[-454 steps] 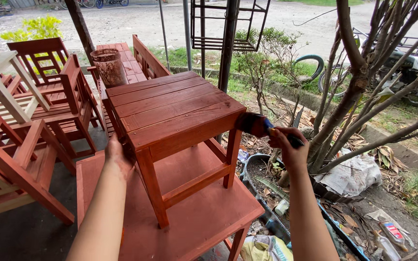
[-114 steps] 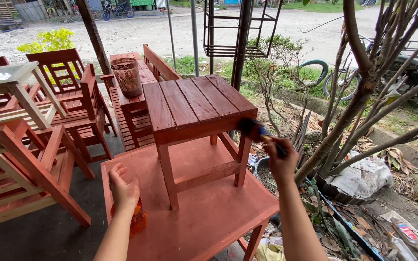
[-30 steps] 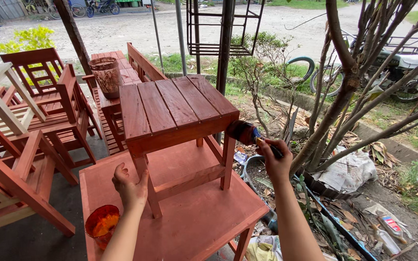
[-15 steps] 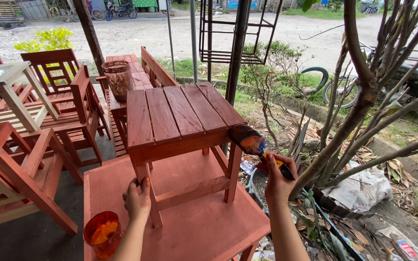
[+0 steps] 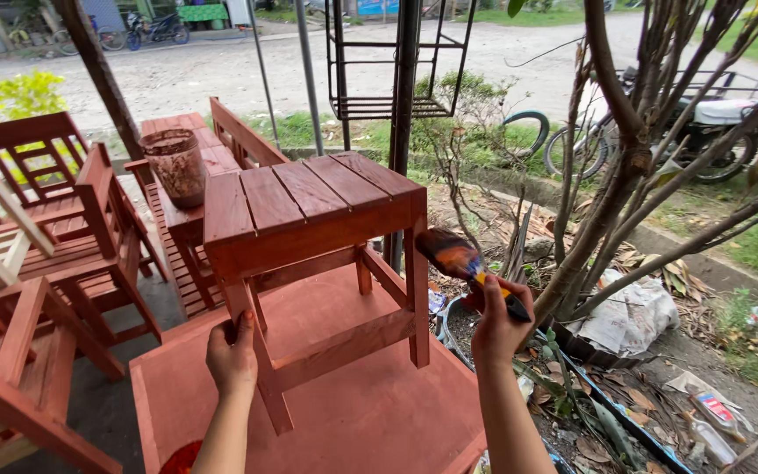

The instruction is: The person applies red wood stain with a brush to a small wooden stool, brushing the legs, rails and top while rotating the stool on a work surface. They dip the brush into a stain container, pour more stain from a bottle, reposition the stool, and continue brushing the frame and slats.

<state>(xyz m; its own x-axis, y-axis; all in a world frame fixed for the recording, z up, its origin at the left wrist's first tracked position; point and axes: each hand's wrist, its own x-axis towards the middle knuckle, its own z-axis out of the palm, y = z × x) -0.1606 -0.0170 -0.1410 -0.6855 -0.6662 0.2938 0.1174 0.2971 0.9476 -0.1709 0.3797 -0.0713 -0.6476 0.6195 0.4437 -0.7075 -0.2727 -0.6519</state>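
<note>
A small red-brown wooden stool (image 5: pixel 309 211) with a slatted top stands on a flat red-brown board (image 5: pixel 353 412). My left hand (image 5: pixel 232 355) grips the stool's near left leg. My right hand (image 5: pixel 500 320) holds a paintbrush (image 5: pixel 462 263) by its handle. The brush's wet bristles point up and left, just right of the stool's near right leg, apart from it. An orange paint container (image 5: pixel 182 458) shows at the bottom edge, under my left forearm.
Red-brown wooden chairs (image 5: pixel 46 219) crowd the left side. A stained bucket (image 5: pixel 175 165) sits on a slatted bench (image 5: pixel 195 149) behind the stool. A dark metal post (image 5: pixel 404 105) rises behind the stool. Bare tree branches (image 5: pixel 625 167), litter and a pot lie right.
The stool's top has tilted away and turned under my left hand's grip on its leg. The brush has moved closer to the near right leg. The paint container has slid nearly out of view.
</note>
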